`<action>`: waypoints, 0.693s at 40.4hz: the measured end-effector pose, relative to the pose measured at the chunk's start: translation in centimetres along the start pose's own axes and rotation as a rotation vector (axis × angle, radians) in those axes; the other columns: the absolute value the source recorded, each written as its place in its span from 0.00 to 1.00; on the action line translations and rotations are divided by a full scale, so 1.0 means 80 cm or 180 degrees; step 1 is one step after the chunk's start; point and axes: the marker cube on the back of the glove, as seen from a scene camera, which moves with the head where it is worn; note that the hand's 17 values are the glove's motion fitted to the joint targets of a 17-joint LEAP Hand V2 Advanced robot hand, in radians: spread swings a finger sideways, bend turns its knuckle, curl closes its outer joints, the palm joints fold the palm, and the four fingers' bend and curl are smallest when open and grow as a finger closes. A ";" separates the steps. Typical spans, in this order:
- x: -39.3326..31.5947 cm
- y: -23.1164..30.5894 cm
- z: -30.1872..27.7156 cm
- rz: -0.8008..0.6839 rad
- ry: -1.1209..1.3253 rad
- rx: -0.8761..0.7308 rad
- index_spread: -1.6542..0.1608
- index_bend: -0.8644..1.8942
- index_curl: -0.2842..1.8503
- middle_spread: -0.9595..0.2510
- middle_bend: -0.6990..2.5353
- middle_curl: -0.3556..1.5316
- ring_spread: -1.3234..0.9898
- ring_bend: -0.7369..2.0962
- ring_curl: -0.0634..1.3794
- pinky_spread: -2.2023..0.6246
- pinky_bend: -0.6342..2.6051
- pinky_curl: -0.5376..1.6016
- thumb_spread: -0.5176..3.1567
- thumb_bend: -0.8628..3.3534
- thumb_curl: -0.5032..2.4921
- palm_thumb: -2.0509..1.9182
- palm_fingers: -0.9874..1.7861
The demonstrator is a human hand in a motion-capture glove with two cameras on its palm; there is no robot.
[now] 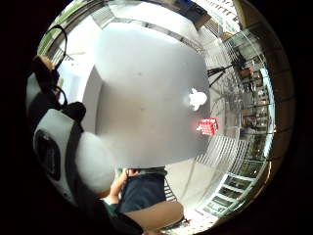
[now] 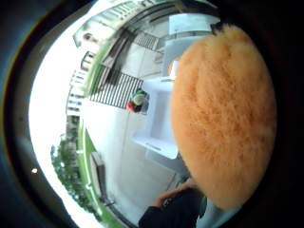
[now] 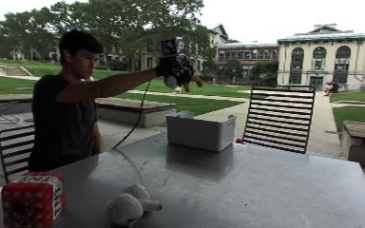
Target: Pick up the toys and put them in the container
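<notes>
1. Raised high above the white container [image 3: 201, 131]: the gloved right hand [image 3: 175, 70], arm stretched out from the seated person, fingers curled round an orange plush toy [image 3: 191, 81] that hangs just below the glove.
2. Seen from the thumb side of the palm: orange fur [image 2: 223, 118] filling much of the view, pressed close to the palm, with the container [image 2: 159, 121] far beneath it on the grey table [image 2: 118, 156].
3. Standing at the far edge of the table [image 3: 233, 185], in front of a black slatted chair [image 3: 279, 118]: the container, open-topped, its contents hidden behind the wall from this side.
4. Tucked against the container's far corner: a small red thing [image 3: 239, 141], too small to name.
5. Well apart from the container, at the near end of the table: a white plush toy [image 3: 130, 205] lying on its side, and just beside it a red-and-white block toy [image 3: 32, 198] standing upright.
6. Visible again from the little-finger side, both far from the hand: the white plush [image 1: 197, 99] and the red block [image 1: 207, 126], untouched on the table.
7. Judged progress: early to middle. One toy in hand and poised over the container, not yet released; at least two toys left to collect from the near end; whether anything already lies inside, impossible to tell.
</notes>
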 end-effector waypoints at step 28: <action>-0.074 -0.064 0.128 0.0236 0.1034 -0.0346 0.70 0.36 0.18 0.37 0.38 0.58 0.39 0.71 0.39 0.62 0.51 0.43 0.37 0.27 0.50 0.70 0.68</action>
